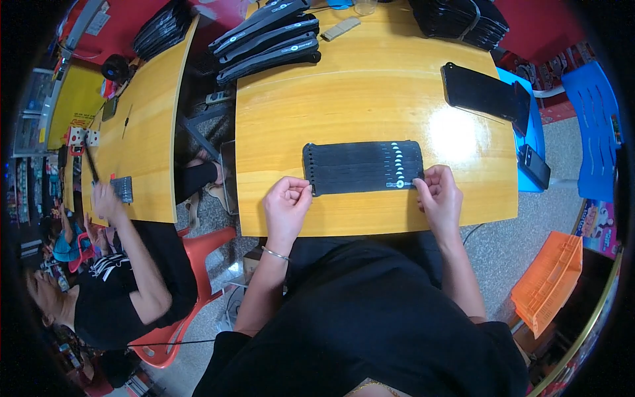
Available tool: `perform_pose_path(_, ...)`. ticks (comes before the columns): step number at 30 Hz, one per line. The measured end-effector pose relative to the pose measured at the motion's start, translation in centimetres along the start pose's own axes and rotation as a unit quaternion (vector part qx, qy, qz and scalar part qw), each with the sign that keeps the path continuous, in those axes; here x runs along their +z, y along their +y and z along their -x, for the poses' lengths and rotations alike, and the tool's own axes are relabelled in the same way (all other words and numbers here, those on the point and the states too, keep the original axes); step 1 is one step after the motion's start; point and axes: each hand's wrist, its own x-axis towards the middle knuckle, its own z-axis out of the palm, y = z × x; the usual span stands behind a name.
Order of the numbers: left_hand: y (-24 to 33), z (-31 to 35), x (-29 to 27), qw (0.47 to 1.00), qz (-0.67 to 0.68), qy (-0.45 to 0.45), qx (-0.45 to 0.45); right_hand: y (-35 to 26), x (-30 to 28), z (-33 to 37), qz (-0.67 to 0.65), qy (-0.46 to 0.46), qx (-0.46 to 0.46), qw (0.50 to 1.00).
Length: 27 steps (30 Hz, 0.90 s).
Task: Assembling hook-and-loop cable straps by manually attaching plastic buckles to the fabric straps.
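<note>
A fanned, overlapping row of flat black strips (pixel 350 165) lies on the yellow wooden table (pixel 370 106) in front of me. Each strip has a small hole near its left end and white print toward the right. At the row's near left corner, my left hand (pixel 288 206) pinches the end of the nearest strip between thumb and fingers. My right hand (pixel 439 198) is closed at the opposite end of that same strip, with its thumb on the corner. Both forearms rest near the table's front edge.
Stacked bundles of black strips (pixel 271 43) sit at the back left, and a tied bundle (pixel 463 20) at the back right. A black flat case (pixel 486 96) lies at the right edge, near a phone (pixel 534 167) on a blue stool. A co-worker (pixel 132 284) sits at the left table.
</note>
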Motion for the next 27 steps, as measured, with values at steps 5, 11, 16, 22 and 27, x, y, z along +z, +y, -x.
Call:
perform_pose_path(5, 0.07, 0.02, 0.02, 1.0, -0.004, 0.001, 0.003, 0.08, 0.1, 0.02, 0.01, 0.003, -0.007, 1.0)
perform_pose_path(11, 0.09, -0.01, 0.07, 1.0, 0.002, 0.002, 0.008, -0.1, 0.09, 0.05, 0.015, 0.006, -0.012, 1.0)
perform_pose_path(16, 0.12, 0.0, 0.15, 1.0, -0.01, 0.007, 0.011, 0.1, 0.14, 0.02, 0.032, 0.011, -0.017, 0.999)
perform_pose_path(22, 0.03, 0.17, 0.16, 1.0, -0.022, 0.01, 0.017, 0.67, 0.2, 0.03, 0.05, 0.018, -0.051, 0.997)
perform_pose_path(27, -0.41, 0.17, 0.2, 0.999, -0.026, 0.014, 0.033, 0.11, 0.12, 0.16, 0.05, 0.017, -0.037, 0.998)
